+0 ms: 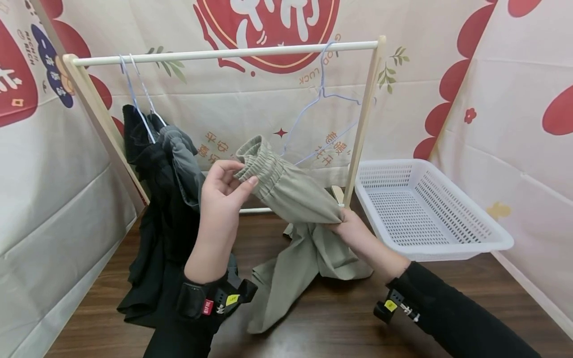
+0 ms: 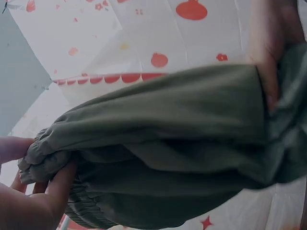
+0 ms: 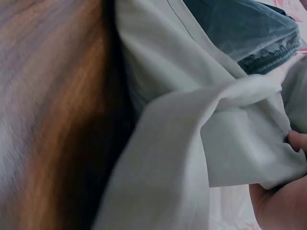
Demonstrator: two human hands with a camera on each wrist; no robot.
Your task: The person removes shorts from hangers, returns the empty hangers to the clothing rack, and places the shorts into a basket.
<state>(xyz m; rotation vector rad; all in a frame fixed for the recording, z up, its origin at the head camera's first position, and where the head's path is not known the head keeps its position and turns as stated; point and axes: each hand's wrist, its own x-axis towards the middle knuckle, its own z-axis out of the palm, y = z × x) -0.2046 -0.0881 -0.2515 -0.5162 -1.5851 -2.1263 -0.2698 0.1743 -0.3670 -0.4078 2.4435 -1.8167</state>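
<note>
Grey-green trousers (image 1: 297, 191) with a gathered elastic waistband are held up between both hands, their legs trailing onto the dark wooden table. My left hand (image 1: 224, 191) pinches the edge of the waistband between thumb and fingers. In the left wrist view, the bunched elastic (image 2: 48, 158) sits between those fingertips. Lower on the right, my right hand (image 1: 353, 228) grips the side of the trousers, and the right wrist view shows its thumb (image 3: 297, 140) on the cloth. A blue wire hanger (image 1: 322, 94) hangs on the rack just behind the trousers.
The rack's white rail (image 1: 224, 53) spans the back between wooden posts. Black trousers (image 1: 163, 209) and a grey garment (image 1: 181, 154) hang on hangers at its left. A white perforated basket (image 1: 447, 246) stands on the table at the right. Printed cloth walls (image 1: 515, 124) surround the table.
</note>
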